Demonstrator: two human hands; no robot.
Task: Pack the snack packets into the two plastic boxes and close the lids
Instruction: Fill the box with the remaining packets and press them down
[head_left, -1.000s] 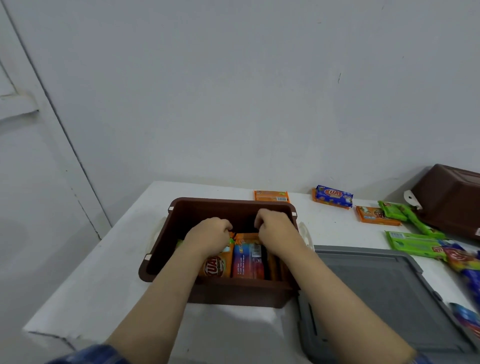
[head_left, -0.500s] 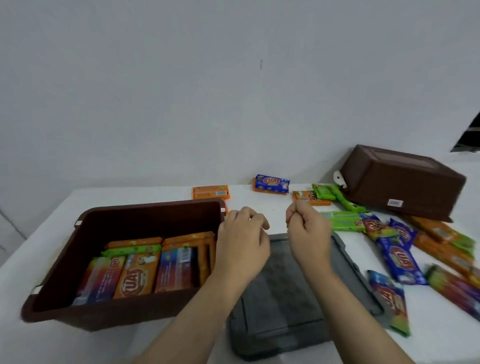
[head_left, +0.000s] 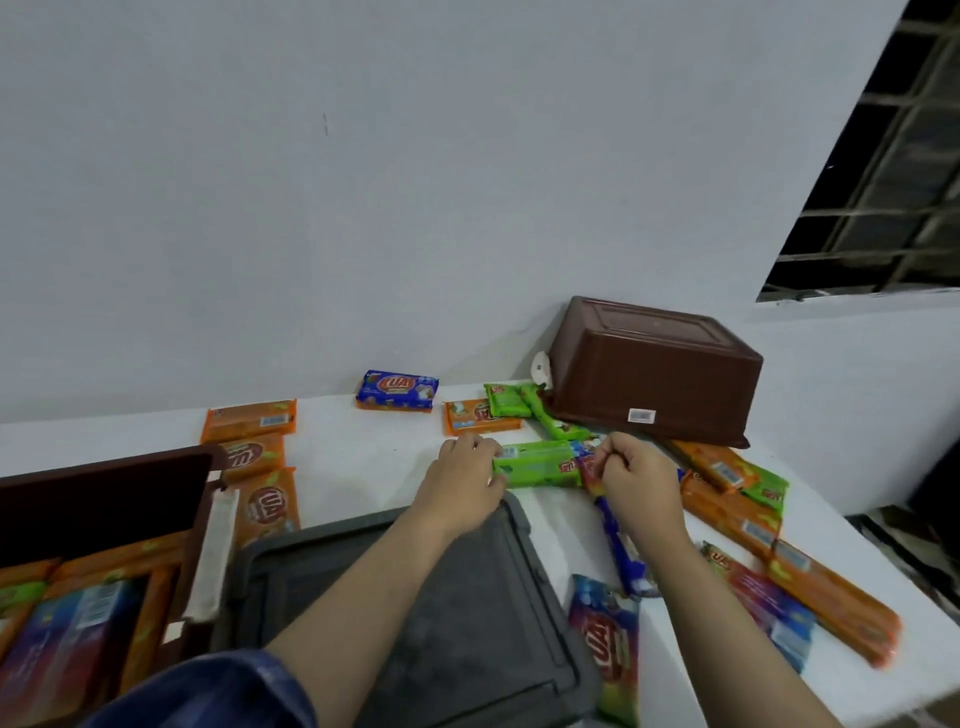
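Green packet (head_left: 537, 464); brown overturned box (head_left: 652, 371); grey lid (head_left: 457, 613); blue packet (head_left: 397, 390).

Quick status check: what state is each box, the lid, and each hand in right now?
Left box: upright, open, partly filled with packets.
Right box: upside down on the table.
Grey lid: off, flat on the table.
Left hand: gripping the green packet.
Right hand: curled at that packet's other end.

sleeve: blue denim-like sleeve (head_left: 218, 691) pushed up on left arm
right arm: bare, sleeve unseen
hands: bare, ungloved
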